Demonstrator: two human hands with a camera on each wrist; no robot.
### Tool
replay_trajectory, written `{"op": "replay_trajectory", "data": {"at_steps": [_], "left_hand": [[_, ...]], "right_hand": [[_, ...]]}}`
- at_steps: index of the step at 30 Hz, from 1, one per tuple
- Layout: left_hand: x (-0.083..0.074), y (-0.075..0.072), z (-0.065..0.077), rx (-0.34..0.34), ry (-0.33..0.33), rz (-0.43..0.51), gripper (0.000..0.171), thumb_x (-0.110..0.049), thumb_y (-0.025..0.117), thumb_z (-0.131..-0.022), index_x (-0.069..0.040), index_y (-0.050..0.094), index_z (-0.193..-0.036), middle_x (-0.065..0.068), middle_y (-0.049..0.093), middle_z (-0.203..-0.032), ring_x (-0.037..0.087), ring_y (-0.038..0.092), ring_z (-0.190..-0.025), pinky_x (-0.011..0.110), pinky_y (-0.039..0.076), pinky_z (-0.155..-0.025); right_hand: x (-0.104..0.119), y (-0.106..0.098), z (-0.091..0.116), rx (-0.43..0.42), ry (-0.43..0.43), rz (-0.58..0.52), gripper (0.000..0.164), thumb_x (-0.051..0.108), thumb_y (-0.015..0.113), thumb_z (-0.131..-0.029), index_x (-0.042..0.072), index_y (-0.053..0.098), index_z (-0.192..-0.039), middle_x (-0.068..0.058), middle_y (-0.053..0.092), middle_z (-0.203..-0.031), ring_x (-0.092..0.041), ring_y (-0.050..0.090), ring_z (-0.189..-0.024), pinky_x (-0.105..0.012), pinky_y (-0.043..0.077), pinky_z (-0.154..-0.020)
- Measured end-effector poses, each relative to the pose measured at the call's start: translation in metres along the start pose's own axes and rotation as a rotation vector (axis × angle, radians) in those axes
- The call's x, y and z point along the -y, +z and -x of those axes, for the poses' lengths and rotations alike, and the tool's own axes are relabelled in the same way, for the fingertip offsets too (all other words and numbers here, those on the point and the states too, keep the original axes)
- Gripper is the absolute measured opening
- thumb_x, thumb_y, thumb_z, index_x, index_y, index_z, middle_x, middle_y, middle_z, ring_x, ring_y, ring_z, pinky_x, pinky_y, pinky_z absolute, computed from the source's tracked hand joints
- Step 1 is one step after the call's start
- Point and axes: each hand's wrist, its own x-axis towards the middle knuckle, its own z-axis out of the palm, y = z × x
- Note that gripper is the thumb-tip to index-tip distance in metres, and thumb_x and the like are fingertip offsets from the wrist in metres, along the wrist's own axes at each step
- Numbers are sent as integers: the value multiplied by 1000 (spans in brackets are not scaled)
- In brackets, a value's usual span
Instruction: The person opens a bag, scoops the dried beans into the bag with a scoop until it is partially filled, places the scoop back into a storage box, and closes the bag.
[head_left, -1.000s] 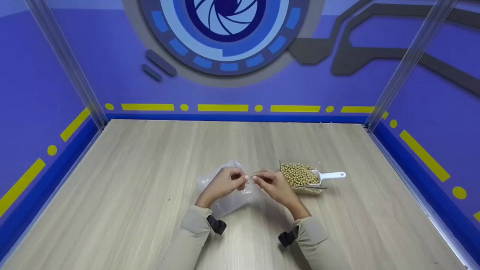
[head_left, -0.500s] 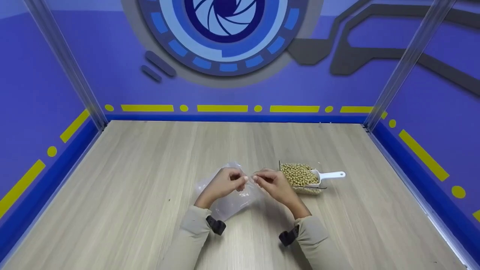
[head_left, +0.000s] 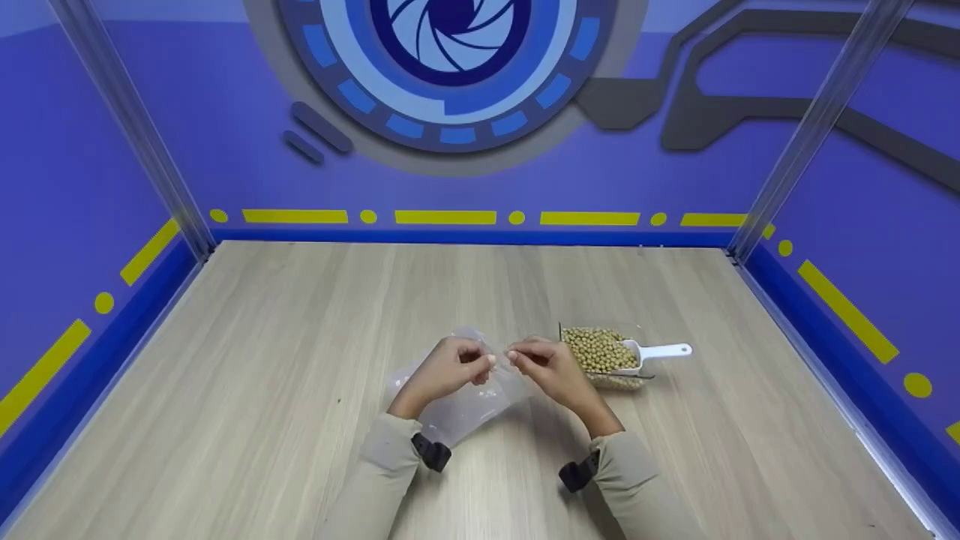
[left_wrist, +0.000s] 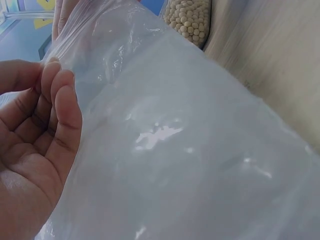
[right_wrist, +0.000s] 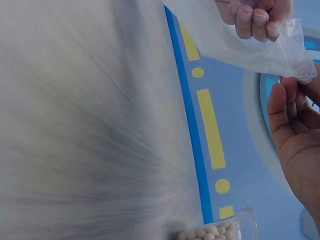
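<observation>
A double pinch, close together

The left hand (head_left: 448,367) and the right hand (head_left: 553,369) face each other, each pinching with thumb and forefinger — tips near, but apart. In the left hand's own wrist view, its other fingers (left_wrist: 69,107) bend inward over the palm. The left forearm (head_left: 367,487) and right forearm (head_left: 639,480), both in beige sleeves — wrists bare — slant forward and inward.

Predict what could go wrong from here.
The thin translucent plastic bag is pinched near one edge by the left hand and right hand, so it might slip or tear.
The clear rectangular container of round tan beans sits close beside the right hand; a knock could spill them.
The straight white scoop handle juts out and could be bumped.
</observation>
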Motion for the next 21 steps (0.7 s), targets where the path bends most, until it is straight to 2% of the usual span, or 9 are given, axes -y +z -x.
{"op": "replay_trajectory", "data": {"at_steps": [5,12,15,21], "left_hand": [[1,-1,-1,22,-12,12,28,-7,55,-96,13,63,-79,29,63,-77,18,56,-65,38,52,-67],[5,-2,0,21,14,37,27,-13,58,-95,7,65,-77,23,64,-74,12,55,-63,22,47,-62],[5,-2,0,24,18,50,27,-13,59,-95,5,65,-76,19,64,-72,10,55,-62,20,47,-61],[4,-3,2,26,17,19,29,-14,58,-94,4,65,-73,13,64,-69,8,56,-61,20,48,-60]], "right_hand": [[-1,-1,0,-8,-20,-1,15,-3,60,-89,-14,69,-96,-23,66,-84,-6,56,-71,-18,48,-64],[-2,-1,-1,-27,-27,18,14,-3,61,-89,-11,71,-95,-22,66,-82,-5,54,-70,-18,47,-63],[-2,-1,-1,-31,-13,16,15,-3,61,-89,-12,70,-96,-22,66,-82,-4,54,-70,-18,47,-63],[-3,-2,-1,-32,-9,9,15,-3,61,-89,-14,69,-95,-22,65,-82,-4,54,-69,-17,47,-62]]}}
